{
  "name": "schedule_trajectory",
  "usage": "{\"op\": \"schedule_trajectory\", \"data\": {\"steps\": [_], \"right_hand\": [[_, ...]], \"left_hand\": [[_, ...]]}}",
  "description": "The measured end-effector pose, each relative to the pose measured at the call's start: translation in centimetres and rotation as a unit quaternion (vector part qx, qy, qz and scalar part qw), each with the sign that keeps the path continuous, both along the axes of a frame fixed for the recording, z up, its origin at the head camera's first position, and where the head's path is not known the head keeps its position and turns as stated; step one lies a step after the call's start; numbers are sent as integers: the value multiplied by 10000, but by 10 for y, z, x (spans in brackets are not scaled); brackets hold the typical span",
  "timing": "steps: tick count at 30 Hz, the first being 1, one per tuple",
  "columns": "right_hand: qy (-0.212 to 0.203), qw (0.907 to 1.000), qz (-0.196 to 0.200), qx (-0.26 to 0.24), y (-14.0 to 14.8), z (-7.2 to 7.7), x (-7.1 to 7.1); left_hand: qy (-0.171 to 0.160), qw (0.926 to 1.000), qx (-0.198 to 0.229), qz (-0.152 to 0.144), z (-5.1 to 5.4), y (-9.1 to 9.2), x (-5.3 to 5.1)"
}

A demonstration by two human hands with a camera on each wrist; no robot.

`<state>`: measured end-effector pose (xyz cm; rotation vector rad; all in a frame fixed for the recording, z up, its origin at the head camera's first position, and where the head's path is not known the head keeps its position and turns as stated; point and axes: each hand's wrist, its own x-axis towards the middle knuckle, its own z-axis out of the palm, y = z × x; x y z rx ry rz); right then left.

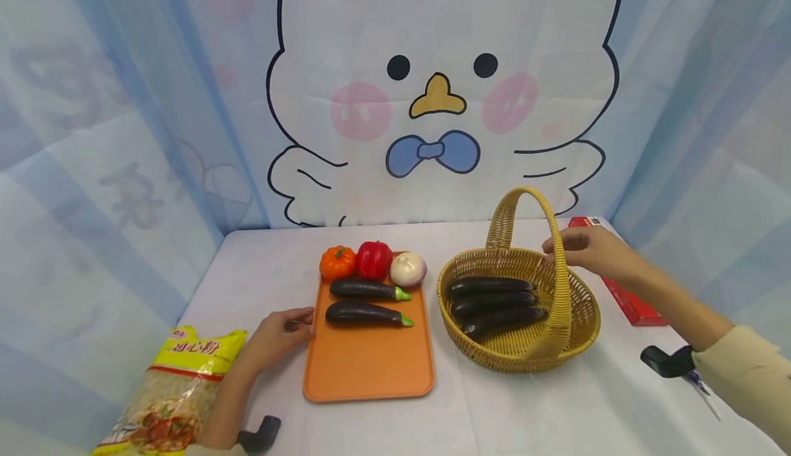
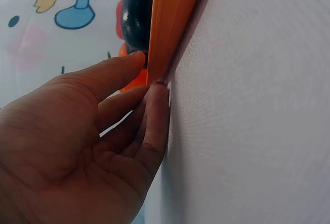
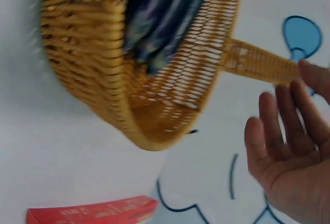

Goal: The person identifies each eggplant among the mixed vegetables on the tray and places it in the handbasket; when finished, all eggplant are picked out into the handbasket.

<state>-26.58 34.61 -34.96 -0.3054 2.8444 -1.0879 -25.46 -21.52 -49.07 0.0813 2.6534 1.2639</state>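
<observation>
Basket (image 1: 494, 357) holding three eggplants (image 1: 494, 303) seems the object of a reach: the right hand (image 1: 594, 253) has relaxed, ungripping fingers beside its handle (image 1: 562, 291); grasping calls for curling them. Left of the basket, the left hand (image 1: 277, 338) lies loose at the tray (image 1: 371, 368); beneath the basket is a white bench (image 1: 507, 411), behind it a cartoon curtain (image 1: 432, 9).

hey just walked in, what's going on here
A person's left hand has its fingertips at the left edge of an orange tray. The right hand is beside the handle of a wicker basket, fingers not wrapped round it. Three dark eggplants lie in the basket. Two eggplants with green stems lie on the tray, with a red pepper and other vegetables at its far end.
</observation>
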Motion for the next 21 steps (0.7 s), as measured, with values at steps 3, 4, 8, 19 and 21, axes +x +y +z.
{"op": "schedule_trajectory", "data": {"steps": [3, 4, 8, 19, 21], "right_hand": [[227, 9989, -403, -17, 1, 21, 17], [293, 9981, -543, -29, 0, 28, 23], [611, 9921, -1095, -67, -1, 57, 48], [1889, 9718, -986, -1006, -43, 79, 131], [1909, 9713, -715, -1228, -58, 76, 142]], "left_hand": [[-16, 10000, -26, 26, 0, 0, 0], [-25, 10000, -20, 35, -1, 0, 0], [-16, 10000, 1, 26, 0, -1, 1], [-7, 10000, -15, 8, -2, -1, 0], [-11, 10000, -20, 15, -2, -1, 0]]}}
